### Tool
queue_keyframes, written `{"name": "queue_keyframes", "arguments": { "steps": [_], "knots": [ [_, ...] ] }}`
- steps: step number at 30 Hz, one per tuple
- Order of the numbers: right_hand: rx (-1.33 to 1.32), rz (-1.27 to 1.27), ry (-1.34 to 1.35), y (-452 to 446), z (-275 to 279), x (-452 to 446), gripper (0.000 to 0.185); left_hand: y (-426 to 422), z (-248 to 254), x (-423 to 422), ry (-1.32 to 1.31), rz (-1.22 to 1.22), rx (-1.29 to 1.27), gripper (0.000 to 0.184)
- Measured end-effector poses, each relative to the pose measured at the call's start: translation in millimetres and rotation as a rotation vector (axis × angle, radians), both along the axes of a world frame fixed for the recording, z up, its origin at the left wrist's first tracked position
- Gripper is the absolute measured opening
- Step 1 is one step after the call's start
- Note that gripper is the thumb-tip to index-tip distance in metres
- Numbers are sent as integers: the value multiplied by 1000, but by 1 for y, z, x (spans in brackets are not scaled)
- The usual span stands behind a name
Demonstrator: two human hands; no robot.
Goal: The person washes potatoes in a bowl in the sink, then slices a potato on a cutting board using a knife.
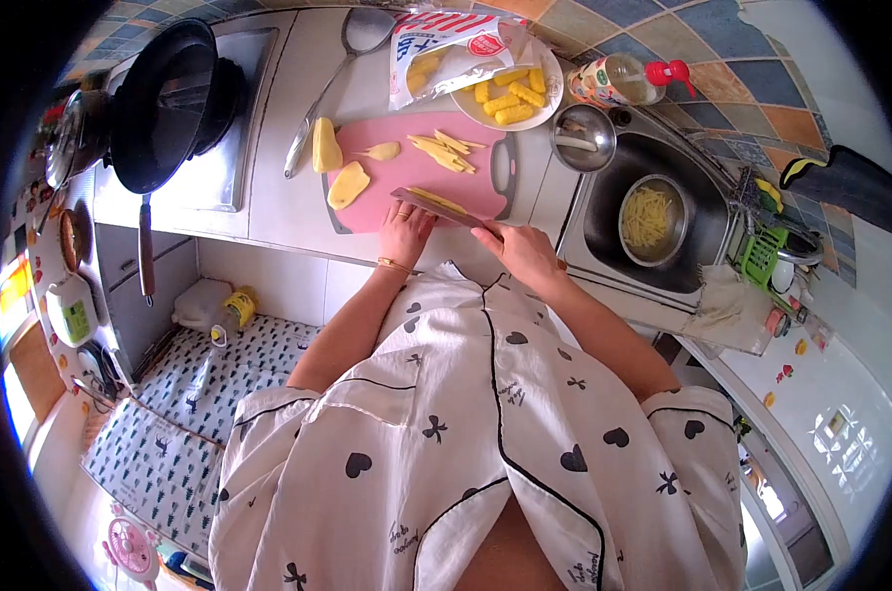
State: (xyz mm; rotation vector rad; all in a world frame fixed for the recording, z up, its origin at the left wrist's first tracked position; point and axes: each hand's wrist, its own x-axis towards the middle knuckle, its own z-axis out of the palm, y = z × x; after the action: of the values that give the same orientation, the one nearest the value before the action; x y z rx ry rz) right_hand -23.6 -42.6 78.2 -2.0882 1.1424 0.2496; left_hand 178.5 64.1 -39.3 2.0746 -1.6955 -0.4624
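Note:
A kitchen knife (434, 205) is in my right hand (525, 258), its blade lying across the near edge of a pink cutting board (396, 219). My left hand (406, 231) is closed, fingertips pressed down at the blade's left end, on potato slices largely hidden by the blade and fingers. Thin yellow edges of cut potato (428, 195) show just beyond the blade. Farther back on the board lies a loose pile of potato strips (444, 153). To the left are a large potato chunk (327, 145), a cut potato piece (348, 184) and a small thin slice (382, 151).
Behind the board are a plate (558, 89) of yellow finger-shaped pieces, a printed bag (436, 54) and a metal ladle (320, 108). A black wok (165, 108) sits on the left stove. The right sink (603, 222) holds a bowl (653, 258) of pale strips; a small metal bowl (569, 158) stands beside it.

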Motion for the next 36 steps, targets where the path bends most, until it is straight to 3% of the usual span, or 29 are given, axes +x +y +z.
{"name": "queue_keyframes", "arguments": {
  "steps": [7,10,14,26,36],
  "knots": [
    [-47,18,52,3,-12,10,49,0,5,0,1,7,-20,29],
    [-5,-80,-34,2,-41,0,60,1,6,2,78,-8,-17,25],
    [160,-215,-46,-7,-34,0,66,5,7,5,162,-41,-127,22],
    [59,1,20,8,0,0,43,12,-3,7,55,-60,-64,28],
    [-89,22,-10,8,-4,3,50,12,-4,8,72,-65,-54,28]
  ]
}}
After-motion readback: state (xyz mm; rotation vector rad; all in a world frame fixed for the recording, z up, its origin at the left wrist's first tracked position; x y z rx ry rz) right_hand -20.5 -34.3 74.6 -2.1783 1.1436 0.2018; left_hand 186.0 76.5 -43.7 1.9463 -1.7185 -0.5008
